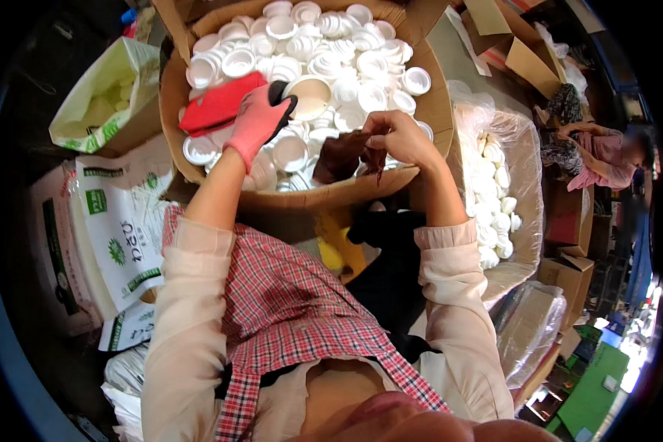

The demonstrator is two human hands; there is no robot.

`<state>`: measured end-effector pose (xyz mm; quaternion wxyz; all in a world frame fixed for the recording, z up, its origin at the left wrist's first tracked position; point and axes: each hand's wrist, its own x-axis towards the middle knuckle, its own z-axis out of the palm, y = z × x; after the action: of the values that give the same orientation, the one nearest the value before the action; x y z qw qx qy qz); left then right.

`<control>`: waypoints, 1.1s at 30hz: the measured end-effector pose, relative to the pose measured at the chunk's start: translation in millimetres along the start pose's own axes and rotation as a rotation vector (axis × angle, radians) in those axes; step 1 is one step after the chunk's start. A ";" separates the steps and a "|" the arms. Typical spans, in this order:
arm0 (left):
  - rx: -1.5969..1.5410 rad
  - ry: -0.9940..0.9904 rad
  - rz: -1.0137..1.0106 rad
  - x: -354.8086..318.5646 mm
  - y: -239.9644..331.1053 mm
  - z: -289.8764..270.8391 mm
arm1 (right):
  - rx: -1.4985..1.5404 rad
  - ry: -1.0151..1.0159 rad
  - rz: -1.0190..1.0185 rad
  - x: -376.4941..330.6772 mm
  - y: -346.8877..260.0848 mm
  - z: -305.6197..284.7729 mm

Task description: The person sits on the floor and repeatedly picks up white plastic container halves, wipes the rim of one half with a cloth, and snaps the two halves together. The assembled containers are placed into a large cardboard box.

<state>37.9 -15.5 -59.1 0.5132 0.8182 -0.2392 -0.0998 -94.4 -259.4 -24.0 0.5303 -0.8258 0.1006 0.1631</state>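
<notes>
The left hand, in a pink glove with black fingertips, reaches forward over the near rim of the cardboard box, fingers closed around a cream round lid and wrist bent downward. The right hand, bare, is raised above the near right edge of the box, fingers pinched on a dark brown glove that hangs below it. White lids fill the box. A red flat piece lies at its left edge.
</notes>
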 end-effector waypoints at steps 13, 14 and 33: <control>-1.694 -0.552 -0.236 -17.6 27.5 -36.0 | -0.593 0.663 -0.186 74.1 64.3 -15.7; -1.613 -0.566 -0.160 -17.4 26.9 -36.4 | -0.599 0.713 -0.112 87.1 77.1 -11.5; -1.249 -0.342 0.101 -31.8 48.3 -34.0 | 0.510 0.055 -0.663 -1.2 -66.7 37.0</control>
<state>10.3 9.8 -3.4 0.8512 0.3260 -0.2528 -0.3246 -79.0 -197.9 18.5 0.7386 -0.6599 -0.1195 -0.0685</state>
